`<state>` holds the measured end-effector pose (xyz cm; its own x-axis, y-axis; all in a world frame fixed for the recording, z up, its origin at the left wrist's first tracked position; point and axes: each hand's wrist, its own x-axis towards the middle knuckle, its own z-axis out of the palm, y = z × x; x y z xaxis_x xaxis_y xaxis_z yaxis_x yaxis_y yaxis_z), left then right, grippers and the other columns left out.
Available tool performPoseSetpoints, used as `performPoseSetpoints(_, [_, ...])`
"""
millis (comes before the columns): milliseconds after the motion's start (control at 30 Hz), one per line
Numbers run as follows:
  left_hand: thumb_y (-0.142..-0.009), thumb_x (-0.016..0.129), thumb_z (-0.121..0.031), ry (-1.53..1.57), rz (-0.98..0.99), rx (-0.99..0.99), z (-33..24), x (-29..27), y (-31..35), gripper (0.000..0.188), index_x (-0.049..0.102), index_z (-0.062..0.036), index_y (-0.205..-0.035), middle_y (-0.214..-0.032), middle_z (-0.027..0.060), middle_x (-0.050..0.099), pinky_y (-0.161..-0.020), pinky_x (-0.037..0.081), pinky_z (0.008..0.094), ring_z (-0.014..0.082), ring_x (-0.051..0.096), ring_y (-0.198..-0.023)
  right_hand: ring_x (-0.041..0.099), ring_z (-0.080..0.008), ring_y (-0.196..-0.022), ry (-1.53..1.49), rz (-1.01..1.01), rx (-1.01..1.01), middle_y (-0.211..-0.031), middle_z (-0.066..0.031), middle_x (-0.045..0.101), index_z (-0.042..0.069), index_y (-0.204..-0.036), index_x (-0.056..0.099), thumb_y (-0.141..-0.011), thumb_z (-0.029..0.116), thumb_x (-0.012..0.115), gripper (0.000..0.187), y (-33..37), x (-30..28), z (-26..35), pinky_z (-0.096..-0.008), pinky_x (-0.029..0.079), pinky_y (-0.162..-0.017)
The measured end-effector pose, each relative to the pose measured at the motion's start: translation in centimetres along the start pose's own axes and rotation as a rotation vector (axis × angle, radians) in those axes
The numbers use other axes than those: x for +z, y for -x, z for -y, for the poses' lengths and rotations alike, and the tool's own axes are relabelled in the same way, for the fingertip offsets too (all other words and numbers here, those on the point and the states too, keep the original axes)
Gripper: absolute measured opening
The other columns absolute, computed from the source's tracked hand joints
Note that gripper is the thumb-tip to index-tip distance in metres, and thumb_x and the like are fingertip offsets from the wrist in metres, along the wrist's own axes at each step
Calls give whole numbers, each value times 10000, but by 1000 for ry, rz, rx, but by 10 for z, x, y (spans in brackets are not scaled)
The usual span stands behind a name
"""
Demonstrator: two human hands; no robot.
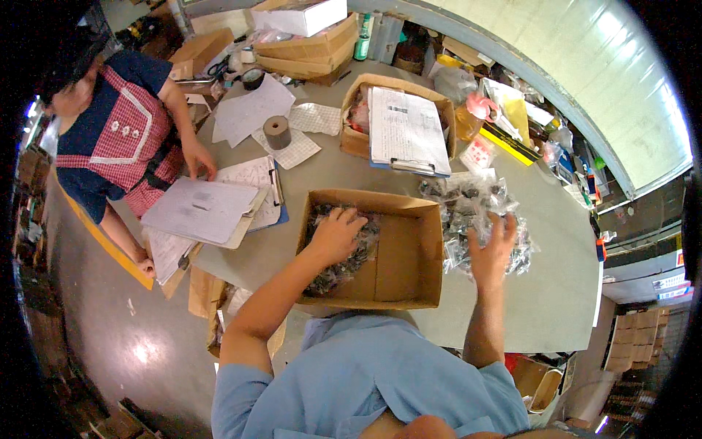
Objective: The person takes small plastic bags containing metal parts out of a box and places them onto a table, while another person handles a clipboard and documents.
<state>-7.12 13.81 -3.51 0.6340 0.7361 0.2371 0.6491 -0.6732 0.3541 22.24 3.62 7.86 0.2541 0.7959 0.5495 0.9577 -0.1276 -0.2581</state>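
Observation:
An open cardboard box (404, 252) stands on the grey table in front of me. My left hand (336, 234) is inside its left part, fingers pressed down on clear plastic bags of small dark parts (344, 267) lying there. My right hand (493, 251) is to the right of the box, fingers spread over a pile of similar clear bags of dark parts (472, 205) on the table. Whether the right hand grips a bag is unclear.
A second cardboard box with a clipboard and paper (406, 130) on top stands behind. A tape roll (276, 132) and loose sheets lie at left. Another person (121, 132) stands at the table's left with a hand on papers (201, 208). Stacked boxes (303, 44) and clutter line the far edge.

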Motion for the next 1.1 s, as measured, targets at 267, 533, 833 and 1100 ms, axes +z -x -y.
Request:
performPoseSetpoints(267, [-748, 665, -143, 166, 297, -151, 17, 11, -1, 295, 568, -120, -1026, -988, 147, 530, -808, 461, 424, 344, 540, -954, 534, -364, -1061, -205, 1020, -196, -1134, -197, 561, 1, -1068, 539, -784, 225, 661, 382, 42, 150, 67, -439, 441, -892])
performPoseSetpoints(533, [-783, 595, -34, 326, -129, -187, 10, -20, 12, 227, 560, -100, -997, -953, 151, 508, -784, 442, 425, 357, 529, -893, 564, -395, -973, -210, 1065, -165, -1057, -207, 568, 77, -918, 583, -747, 135, 676, 204, 43, 142, 82, -452, 473, -805])
performPoseSetpoints(833, [-799, 551, 22, 1125, 146, -78, -53, -35, -13, 429, 396, -66, -1189, -1065, 117, 548, -798, 461, 328, 198, 555, -956, 583, -342, -906, -704, 589, -325, -964, -150, 603, 42, -785, 564, -713, 47, 698, 151, 22, 41, 68, -389, 481, -764])
performPoseSetpoints(1100, [-739, 638, -115, 9, 316, 30, -17, 41, -32, 335, 593, -28, -1059, -1029, 148, 596, -790, 507, 419, 276, 561, -999, 551, -342, -1053, -98, -77, 16, -1025, -188, 594, 8, -803, 588, -714, 20, 678, 128, -22, -5, -5, -417, 440, -857])
